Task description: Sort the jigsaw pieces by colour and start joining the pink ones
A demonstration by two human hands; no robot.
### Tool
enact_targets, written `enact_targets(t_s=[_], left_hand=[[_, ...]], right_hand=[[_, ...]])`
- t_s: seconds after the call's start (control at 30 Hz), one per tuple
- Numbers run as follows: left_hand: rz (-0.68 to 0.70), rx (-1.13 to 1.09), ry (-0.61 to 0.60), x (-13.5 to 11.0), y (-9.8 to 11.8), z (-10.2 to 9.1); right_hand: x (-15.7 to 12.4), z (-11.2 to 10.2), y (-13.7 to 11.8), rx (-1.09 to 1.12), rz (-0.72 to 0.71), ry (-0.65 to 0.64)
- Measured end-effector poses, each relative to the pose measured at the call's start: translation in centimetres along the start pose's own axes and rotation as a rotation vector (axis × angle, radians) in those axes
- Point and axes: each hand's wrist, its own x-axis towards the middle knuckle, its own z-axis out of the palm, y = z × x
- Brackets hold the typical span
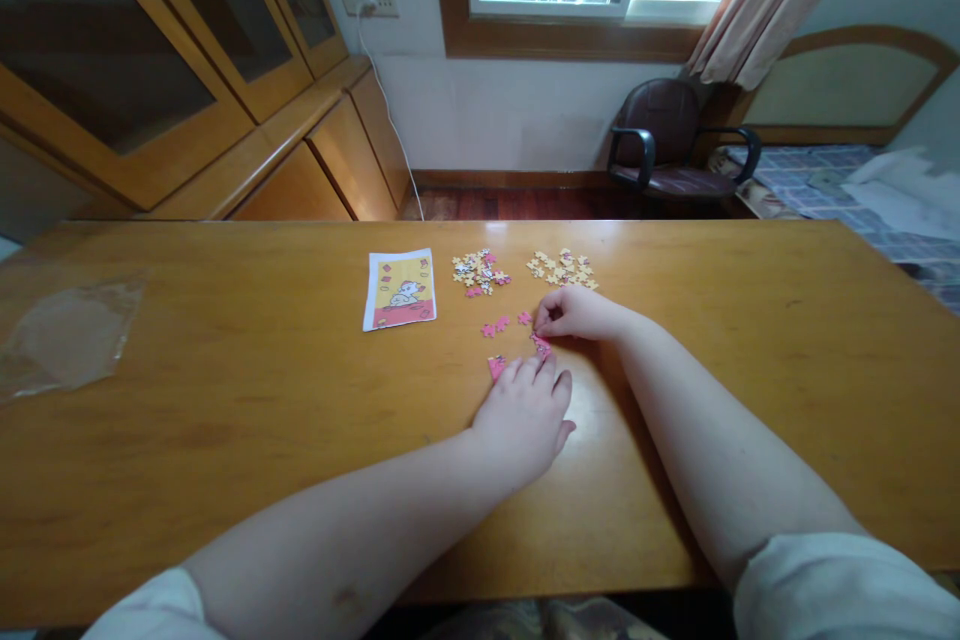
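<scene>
My left hand [525, 412] lies palm down on the table, fingers stretched out, partly covering pink jigsaw pieces. One pink corner of them, a puzzle piece [496, 367], shows beyond its fingertips. My right hand [576, 313] is closed in a pinch at the upper edge of another pink puzzle piece [541, 346]; the fingertips hide part of it. Just to the left, several loose pink pieces [502, 323] lie on the wood. Farther back are a mixed pile of puzzle pieces [478, 271] and a pile of pale yellow ones [564, 269].
A picture card [403, 290] with a white animal on yellow and pink lies left of the piles. On the far left of the wooden table [300, 400] is a clear plastic bag [71, 335]. A dark chair [664, 140] stands beyond the table, and wooden cabinets [330, 145] line the left.
</scene>
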Motion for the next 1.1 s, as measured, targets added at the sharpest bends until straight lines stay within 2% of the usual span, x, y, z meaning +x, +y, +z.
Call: enact_targets(t_s=[0.33, 0.67, 1.1], left_hand=[[0.005, -0.009, -0.002, -0.22, 0.21, 0.22], [0.033, -0.018, -0.026, -0.40, 0.37, 0.31], [0.080, -0.033, -0.053, -0.67, 0.74, 0.20]], right_hand=[[0.12, 0.07, 0.26, 0.067, 0.048, 0.022], [0.18, 0.07, 0.85, 0.094, -0.032, -0.015], [-0.05, -0.23, 0.32, -0.004, -0.004, -0.054]])
